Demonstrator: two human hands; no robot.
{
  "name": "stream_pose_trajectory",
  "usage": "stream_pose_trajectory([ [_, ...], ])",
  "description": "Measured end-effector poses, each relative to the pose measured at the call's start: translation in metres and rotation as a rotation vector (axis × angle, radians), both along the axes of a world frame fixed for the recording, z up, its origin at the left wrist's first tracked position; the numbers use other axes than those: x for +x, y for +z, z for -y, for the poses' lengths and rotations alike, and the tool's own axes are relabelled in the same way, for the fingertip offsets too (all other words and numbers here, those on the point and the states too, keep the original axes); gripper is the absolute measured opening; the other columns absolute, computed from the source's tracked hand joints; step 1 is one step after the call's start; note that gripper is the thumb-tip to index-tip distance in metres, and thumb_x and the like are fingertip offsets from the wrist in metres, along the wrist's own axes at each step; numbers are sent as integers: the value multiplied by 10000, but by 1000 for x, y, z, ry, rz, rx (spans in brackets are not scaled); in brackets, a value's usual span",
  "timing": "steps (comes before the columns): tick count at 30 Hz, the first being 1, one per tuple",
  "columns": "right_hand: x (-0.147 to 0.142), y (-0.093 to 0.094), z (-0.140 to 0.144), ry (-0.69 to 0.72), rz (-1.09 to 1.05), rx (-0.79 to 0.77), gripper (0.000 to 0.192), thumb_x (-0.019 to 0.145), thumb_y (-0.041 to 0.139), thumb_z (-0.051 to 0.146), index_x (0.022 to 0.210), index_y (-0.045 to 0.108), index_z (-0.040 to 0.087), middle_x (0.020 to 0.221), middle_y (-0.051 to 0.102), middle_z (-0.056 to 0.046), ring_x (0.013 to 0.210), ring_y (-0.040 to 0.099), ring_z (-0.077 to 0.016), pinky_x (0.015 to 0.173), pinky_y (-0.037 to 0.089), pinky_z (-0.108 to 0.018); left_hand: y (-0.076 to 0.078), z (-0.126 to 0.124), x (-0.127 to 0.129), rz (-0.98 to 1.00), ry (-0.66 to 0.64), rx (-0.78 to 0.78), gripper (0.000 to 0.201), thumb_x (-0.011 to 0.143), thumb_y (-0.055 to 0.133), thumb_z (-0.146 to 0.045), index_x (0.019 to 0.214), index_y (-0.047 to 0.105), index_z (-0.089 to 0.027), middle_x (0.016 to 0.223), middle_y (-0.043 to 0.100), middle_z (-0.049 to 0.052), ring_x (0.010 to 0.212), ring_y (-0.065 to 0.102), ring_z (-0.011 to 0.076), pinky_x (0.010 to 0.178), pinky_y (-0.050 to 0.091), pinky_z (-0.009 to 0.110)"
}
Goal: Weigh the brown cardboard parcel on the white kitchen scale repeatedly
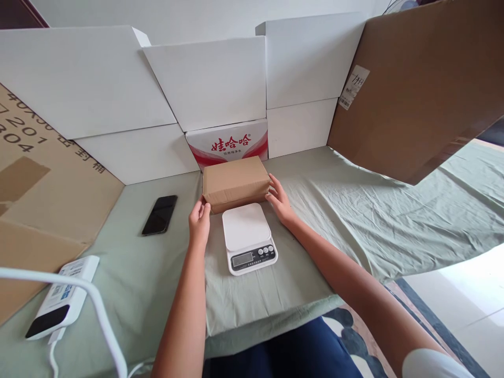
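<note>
Nearest us on the green cloth [307, 275] sits a white scale [246, 231]. Just beyond the scale, our left hand [200, 218] and right hand [279, 200] hold a cardboard box [236, 181] between them, one at each end. Should either hold slip, the box could knock the scale; pushed too far, it could bump the printed carton [228, 142] farther beyond the scale.

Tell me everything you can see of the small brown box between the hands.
The small brown box is oblong, plain and closed, seemingly cardboard, with creases along its front edge. It sits broad side up, slightly askew, just beyond the white scale and before the red-and-white carton. The left hand and right hand hold its two ends. Whether it rests on the cloth is unclear.
</note>
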State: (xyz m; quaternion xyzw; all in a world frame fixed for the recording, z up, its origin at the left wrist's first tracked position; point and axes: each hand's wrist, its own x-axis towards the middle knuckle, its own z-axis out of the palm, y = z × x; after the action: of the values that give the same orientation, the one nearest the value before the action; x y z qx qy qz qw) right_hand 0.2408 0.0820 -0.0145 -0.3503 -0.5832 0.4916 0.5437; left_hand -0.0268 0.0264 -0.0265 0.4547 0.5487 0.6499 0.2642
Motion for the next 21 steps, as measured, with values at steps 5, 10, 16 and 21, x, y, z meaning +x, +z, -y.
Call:
stream_pose_trajectory([
  [5, -5, 4, 3, 39, -2, -19, 842, 820, 666, 381, 1592, 329, 375, 1613, 429, -19, 1389, 505, -301, 1197, 404, -536, 3, -1, 5, -51, 1, -23, 435, 870, 685, -481, 1151, 694, -149, 1249, 724, 154, 1287, 630, 296, 1133, 454, 417],
  [10, -2, 9, 6, 48, -29, 108, 835, 860, 674, 479, 1598, 293, 385, 1633, 392, -18, 1442, 461, -294, 1195, 421, -506, 13, 2, 13, -52, 46, 19, 443, 847, 677, -573, 992, 675, -154, 1115, 744, 154, 1226, 665, 303, 1085, 496, 398],
  [16, 9, 15, 35, -19, 62, 298, 859, 896, 588, 689, 1610, 239, 364, 1673, 309, -61, 1522, 370, -299, 1238, 375, -499, 27, 41, 27, -54, 101, 90, 483, 878, 646, -590, 1095, 672, -159, 1147, 736, 136, 1241, 658, 276, 1092, 484, 345],
  [21, 24, 2, 75, -34, 103, 323, 807, 926, 583, 640, 1606, 234, 381, 1658, 290, -69, 1544, 316, -308, 1259, 324, -539, 17, 92, 41, -61, 164, 48, 459, 892, 618, -601, 1038, 682, -171, 1039, 756, 115, 1129, 706, 260, 1031, 522, 331],
])
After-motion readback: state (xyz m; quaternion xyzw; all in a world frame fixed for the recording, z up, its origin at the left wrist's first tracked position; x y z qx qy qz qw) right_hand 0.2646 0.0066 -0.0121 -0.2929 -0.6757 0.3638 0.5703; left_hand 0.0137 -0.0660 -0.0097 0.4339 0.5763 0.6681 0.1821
